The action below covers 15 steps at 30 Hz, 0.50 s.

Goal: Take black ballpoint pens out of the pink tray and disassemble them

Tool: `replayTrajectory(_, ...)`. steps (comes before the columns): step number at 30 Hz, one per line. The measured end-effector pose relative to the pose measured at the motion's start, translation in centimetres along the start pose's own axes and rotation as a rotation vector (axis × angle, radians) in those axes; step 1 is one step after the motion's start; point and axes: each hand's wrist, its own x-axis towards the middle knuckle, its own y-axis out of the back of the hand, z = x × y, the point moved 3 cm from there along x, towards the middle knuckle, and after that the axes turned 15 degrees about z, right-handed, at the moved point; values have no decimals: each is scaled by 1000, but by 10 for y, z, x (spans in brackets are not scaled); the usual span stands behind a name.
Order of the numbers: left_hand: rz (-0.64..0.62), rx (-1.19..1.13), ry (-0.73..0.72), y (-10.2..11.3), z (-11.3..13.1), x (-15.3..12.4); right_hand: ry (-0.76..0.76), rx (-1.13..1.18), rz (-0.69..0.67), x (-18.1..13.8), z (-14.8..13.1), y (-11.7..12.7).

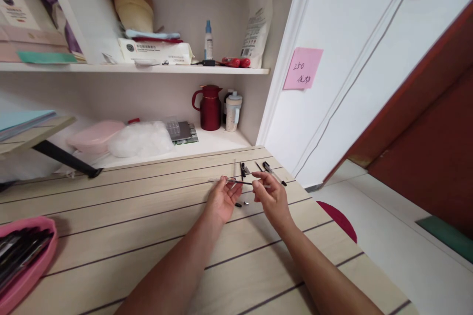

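My left hand (222, 201) is over the wooden desk, palm partly up. Its thumb and fingers close on a thin, clear pen part, whose end sticks out to the left. Between the hands runs a slim dark pen refill (244, 183), its right end pinched by my right hand (272, 200). Whether the refill lies inside the clear part cannot be made out. Behind the hands lie black pen caps (242, 169), a clear tube (234, 168) and a capped pen (274, 173). A small dark piece (238, 204) and a tiny metallic tip (246, 203) rest just below.
At the left edge a pink tray (51, 251) holds several dark pens. On the shelf behind the desk (148, 266) stand a red jug (211, 108) and a speckled cup (232, 113), with a white plastic bag (142, 139) further left. The desk's right edge drops toward the floor.
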Motion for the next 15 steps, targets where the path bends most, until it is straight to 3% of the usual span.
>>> replayTrajectory(15, 32, -252, -98, -7, 31, -3, 131, -27, 68, 1, 3, 6)
